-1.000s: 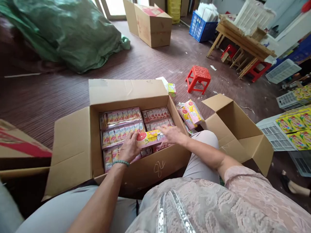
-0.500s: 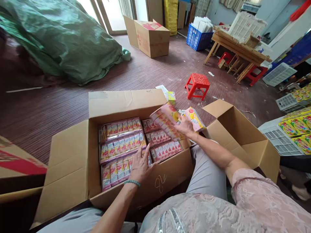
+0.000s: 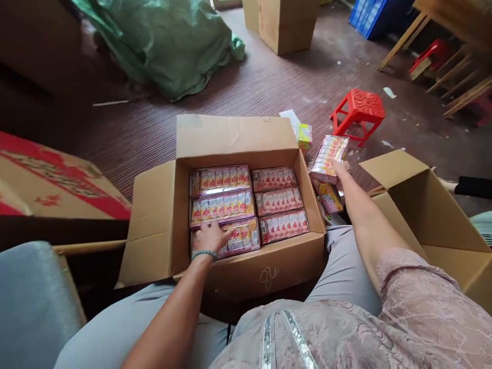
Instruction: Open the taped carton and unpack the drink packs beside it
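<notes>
An open cardboard carton [image 3: 265, 279] stands in front of me, filled with pink-edged display boxes [image 3: 223, 205] of small fruit-printed packets in two columns. My left hand [image 3: 210, 239], a beaded bracelet at its wrist, lies over the nearest left box with its fingers spread. To the right of the carton, my right hand [image 3: 341, 170] grips the side of a similar display box [image 3: 329, 151] with a clear top. That box is above a yellow and pink box [image 3: 329, 197], partly hidden; I cannot tell whether they touch.
A second open carton [image 3: 407, 215] is at my right, and a red-printed carton [image 3: 57, 174] at my left. Beyond the boxes stands a red stool [image 3: 361, 110]. A green-yellow box [image 3: 305, 133] lies by the carton's far corner. Green sheeting [image 3: 177, 46] covers something behind.
My right hand has carried the display box from over the carton out to its right side. My left hand has shifted onto the nearest left box. The view has tilted down.
</notes>
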Tool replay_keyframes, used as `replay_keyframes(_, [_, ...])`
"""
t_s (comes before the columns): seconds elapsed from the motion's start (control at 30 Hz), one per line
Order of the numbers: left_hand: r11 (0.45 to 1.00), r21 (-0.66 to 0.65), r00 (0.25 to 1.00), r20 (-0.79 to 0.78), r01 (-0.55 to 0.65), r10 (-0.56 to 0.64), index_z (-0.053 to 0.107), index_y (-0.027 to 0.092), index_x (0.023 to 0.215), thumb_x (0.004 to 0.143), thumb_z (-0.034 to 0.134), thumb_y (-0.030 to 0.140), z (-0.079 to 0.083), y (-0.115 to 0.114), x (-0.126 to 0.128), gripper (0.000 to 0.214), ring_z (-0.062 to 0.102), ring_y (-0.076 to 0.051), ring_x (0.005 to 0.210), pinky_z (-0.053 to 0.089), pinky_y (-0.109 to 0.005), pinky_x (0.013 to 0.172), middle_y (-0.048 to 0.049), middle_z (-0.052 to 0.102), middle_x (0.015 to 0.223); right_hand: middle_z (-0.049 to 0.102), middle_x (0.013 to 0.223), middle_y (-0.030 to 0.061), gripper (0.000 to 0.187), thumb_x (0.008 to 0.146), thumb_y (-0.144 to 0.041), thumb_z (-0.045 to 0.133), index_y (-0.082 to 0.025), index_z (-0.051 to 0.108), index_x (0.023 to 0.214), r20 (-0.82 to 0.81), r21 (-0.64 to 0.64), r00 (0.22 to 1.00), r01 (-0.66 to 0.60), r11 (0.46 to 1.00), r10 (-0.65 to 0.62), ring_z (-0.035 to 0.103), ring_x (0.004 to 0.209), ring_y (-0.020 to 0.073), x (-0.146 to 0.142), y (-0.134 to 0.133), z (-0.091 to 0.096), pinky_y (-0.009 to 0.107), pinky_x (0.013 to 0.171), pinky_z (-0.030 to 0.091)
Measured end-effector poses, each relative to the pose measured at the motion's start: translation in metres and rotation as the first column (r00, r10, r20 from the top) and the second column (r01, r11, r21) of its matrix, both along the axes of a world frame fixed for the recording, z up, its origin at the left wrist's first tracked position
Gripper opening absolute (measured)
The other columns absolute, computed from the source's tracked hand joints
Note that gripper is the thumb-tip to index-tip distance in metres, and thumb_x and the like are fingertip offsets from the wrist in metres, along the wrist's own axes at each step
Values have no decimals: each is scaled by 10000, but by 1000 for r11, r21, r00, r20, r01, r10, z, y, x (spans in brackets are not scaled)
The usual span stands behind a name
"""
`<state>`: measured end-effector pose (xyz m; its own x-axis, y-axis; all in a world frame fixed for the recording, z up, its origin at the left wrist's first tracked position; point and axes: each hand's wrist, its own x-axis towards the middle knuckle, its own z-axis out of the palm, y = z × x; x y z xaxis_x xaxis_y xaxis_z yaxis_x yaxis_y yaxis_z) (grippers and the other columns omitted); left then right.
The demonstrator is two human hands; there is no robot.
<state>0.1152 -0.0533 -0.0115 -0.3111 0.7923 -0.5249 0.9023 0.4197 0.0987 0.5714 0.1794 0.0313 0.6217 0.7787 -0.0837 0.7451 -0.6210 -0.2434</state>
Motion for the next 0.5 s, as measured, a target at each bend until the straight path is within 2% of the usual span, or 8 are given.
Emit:
replay_keyframes(0.07, [996,-55,996,51,70,-68,578,85,1420,886,566,660,0,0,5,785,645,-463,1208,525,-530,975,-326,616,1351,637,1239,316,819,885,-685,702,5,640,1320,-19,18,997,77,997,-77,657,1145,354,-4,6,-7,465,951,548])
replay_keyframes(0.13, [992,-46,991,73,117,-113,577,107,1424,915,564,618,5,2,9,721,670,-436,1187,537,-499,960,-297,655,1317,585,1313,318,819,875,-681,724,-17,617,1342,12,140,996,83,987,-86,633,1183,357,-16,10,-7,460,957,533])
replay_keyframes(0.2, [990,-5,987,80,139,-138,591,124,1406,937,563,583,14,5,11,657,693,-408,1143,551,-468,929,-263,704,1241,585,1330,279,673,961,-595,657,-63,593,1369,56,278,998,-46,960,32,627,1184,323,-40,7,-3,424,945,520])
replay_keyframes(0.27, [991,49,988,83,126,-130,606,133,1390,942,577,583,27,9,11,635,699,-388,1131,558,-447,920,-237,729,1196,654,1231,202,483,1045,-512,548,-113,628,1306,24,311,971,-232,921,237,643,1113,273,-78,-8,-2,370,912,510])
replay_keyframes(0.37, [990,123,991,104,69,-81,616,132,1398,933,597,634,55,11,6,684,675,-388,1190,554,-449,959,-220,725,1242,706,946,90,446,1028,-572,576,-144,700,1019,-314,121,823,-459,880,473,633,846,191,-147,-55,-15,280,765,492])
replay_keyframes(0.4, [988,149,991,116,47,-64,615,137,1408,927,602,651,65,10,3,704,671,-387,1197,553,-449,967,-210,724,1252,697,874,66,481,985,-620,633,-145,699,958,-488,20,744,-514,858,457,599,748,161,-168,-75,-24,255,696,473])
replay_keyframes(0.47, [977,212,989,143,-5,-26,618,156,1416,920,608,671,85,6,-6,715,675,-372,1177,550,-442,972,-182,726,1246,678,795,45,541,918,-679,698,-138,694,937,-759,-188,609,-546,816,232,501,593,110,-203,-115,-45,223,571,413])
replay_keyframes(0.5, [967,252,987,158,-36,-4,620,169,1415,921,608,673,95,4,-11,706,677,-358,1161,548,-435,972,-166,726,1238,676,790,47,568,932,-697,668,-130,695,959,-813,-252,568,-540,803,126,456,546,93,-216,-134,-57,213,535,389])
